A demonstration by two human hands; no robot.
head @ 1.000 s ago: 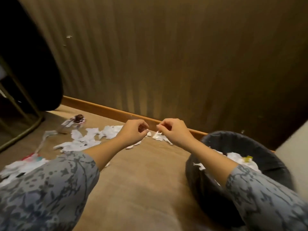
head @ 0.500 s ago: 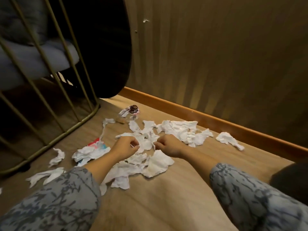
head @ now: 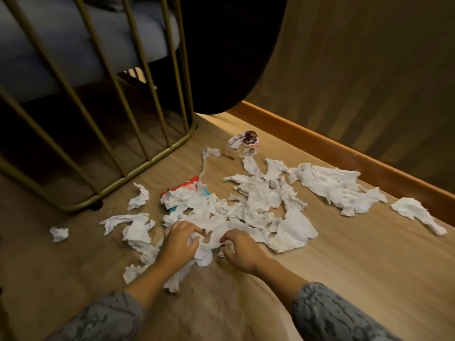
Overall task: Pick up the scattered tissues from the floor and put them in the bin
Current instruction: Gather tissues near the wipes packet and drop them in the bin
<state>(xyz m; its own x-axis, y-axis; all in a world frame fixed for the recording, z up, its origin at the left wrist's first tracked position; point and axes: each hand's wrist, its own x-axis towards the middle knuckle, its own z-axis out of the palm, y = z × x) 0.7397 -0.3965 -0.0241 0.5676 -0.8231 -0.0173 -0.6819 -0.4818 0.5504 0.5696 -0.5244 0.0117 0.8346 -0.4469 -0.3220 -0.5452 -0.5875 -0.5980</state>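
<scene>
Several torn white tissues [head: 261, 203] lie scattered over the wooden floor. My left hand [head: 181, 239] and my right hand [head: 240, 249] are down on the near edge of the pile, side by side. Both curl their fingers into the same bunch of white tissue [head: 205, 249] between them. More tissue pieces lie apart: a big sheet [head: 337, 185] to the right, a strip [head: 416, 212] near the skirting, small scraps [head: 140, 198] and a wad [head: 59, 233] to the left. The bin is out of view.
A gold wire chair frame [head: 138, 166] with a grey cushion stands at the left. A dark round shape [head: 229, 57] hangs behind it. A crumpled wrapper [head: 246, 141] and a red and blue packet [head: 187, 188] lie among the tissues. A wooden skirting board [head: 344, 153] lines the wall.
The view swung left from the bin to the tissue pile. Both hands came down from mid-air onto the floor and closed on a bunch of tissue.
</scene>
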